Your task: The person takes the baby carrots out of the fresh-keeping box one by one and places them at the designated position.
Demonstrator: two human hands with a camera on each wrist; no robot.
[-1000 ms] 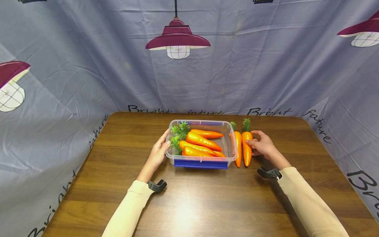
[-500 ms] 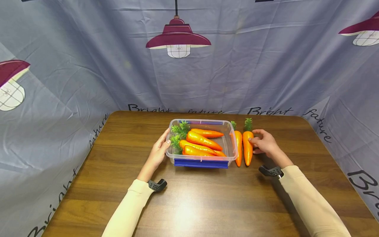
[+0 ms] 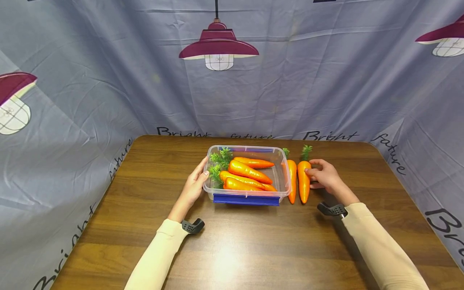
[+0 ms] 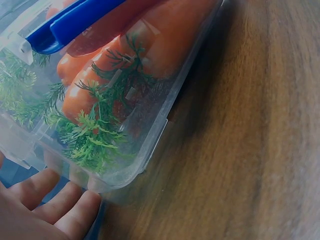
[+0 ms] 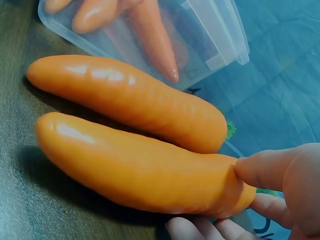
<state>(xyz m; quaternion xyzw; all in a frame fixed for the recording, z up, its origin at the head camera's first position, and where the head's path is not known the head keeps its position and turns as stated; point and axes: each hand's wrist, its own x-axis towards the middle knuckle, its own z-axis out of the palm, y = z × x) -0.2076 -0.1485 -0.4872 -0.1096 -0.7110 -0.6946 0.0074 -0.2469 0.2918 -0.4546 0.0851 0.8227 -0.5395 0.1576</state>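
Note:
A clear plastic box [image 3: 245, 194] with blue clips stands on the table, several orange carrots [image 3: 250, 171] with green leafy tops lying in it. At its left end my left hand [image 3: 195, 183] holds the rim, thumb on top and fingers against the outer wall. In the left wrist view those fingers [image 4: 75, 202] touch the box's corner. To the right of the box, my right hand [image 3: 324, 175] pinches a carrot [image 3: 303, 185] near its leafy end, thumb on one side and fingers on the other. Another carrot [image 3: 292, 181] lies between that one and the box.
The brown wooden table [image 3: 232, 245] extends around the box on all sides. Behind it hangs a grey curtain [image 3: 156, 80] printed with lamps and lettering. Dark straps with devices [image 3: 192, 226] sit at both wrists.
My right hand and its carrot have shifted slightly right, away from the neighbouring carrot, and the leafy top now leans further right. The left hand and the box have stayed put.

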